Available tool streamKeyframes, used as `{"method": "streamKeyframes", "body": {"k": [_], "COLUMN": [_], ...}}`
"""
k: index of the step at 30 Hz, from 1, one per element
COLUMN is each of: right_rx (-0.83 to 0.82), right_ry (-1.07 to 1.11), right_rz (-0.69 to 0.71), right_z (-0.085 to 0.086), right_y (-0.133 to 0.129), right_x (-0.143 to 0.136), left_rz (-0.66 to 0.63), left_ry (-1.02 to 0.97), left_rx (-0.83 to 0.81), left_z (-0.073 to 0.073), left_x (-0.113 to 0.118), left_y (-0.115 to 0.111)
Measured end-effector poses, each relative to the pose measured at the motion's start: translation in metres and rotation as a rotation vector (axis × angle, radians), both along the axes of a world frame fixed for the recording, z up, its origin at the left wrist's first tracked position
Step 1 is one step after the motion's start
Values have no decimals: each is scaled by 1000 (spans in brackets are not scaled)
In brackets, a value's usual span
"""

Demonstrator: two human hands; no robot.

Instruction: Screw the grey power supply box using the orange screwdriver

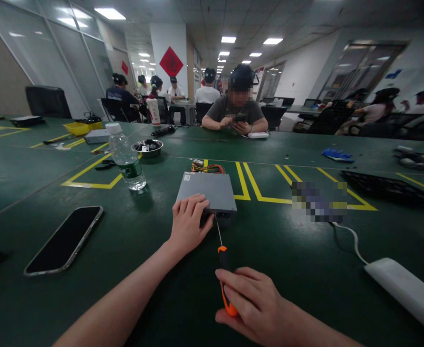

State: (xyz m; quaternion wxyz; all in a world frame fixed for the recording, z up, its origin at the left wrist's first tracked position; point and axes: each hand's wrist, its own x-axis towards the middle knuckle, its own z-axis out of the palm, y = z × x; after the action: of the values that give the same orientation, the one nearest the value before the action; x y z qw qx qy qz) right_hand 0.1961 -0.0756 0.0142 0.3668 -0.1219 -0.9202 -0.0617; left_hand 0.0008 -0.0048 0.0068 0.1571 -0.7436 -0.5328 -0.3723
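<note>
A grey metal computer power supply (pixel 212 188) lies flat on the green table, its bundle of coloured cables (pixel 209 167) at the far side. Over its near left corner my left hand (pixel 189 221) is closed, fingers on the top face and thumb at the near side. My right hand (pixel 257 303) is wrapped round the orange and black handle of a screwdriver (pixel 224 260). The screwdriver's thin shaft points away from me, and its tip meets the near side of the power supply. Whether the tip sits in a screw is too small to tell.
Left of the power supply stand a water bottle (pixel 127 161) and a metal bowl (pixel 148 147) of small dark parts. A phone (pixel 65 241) lies nearer. At right are a white power bank (pixel 407 284) with a cable and a black panel (pixel 389 187). A person (pixel 235 103) sits opposite.
</note>
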Motion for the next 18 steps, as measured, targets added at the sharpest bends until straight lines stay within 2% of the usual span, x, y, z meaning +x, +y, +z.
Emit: {"method": "streamKeyframes", "body": {"k": [3,8,13,18], "right_rx": [-39,-48,0,-45], "right_ry": [-2,-130,-38,-52], "right_rz": [-6,18,-7,-8], "right_z": [0,6,0,9], "right_y": [1,1,1,0], "right_x": [0,-2,-1,-2], "left_rz": [2,-3,-4,3], "left_ry": [1,-6,-6,-1], "left_rx": [1,-8,-3,-10], "left_z": [0,0,0,0], "left_x": [0,0,1,0], "left_y": [0,0,0,0]}}
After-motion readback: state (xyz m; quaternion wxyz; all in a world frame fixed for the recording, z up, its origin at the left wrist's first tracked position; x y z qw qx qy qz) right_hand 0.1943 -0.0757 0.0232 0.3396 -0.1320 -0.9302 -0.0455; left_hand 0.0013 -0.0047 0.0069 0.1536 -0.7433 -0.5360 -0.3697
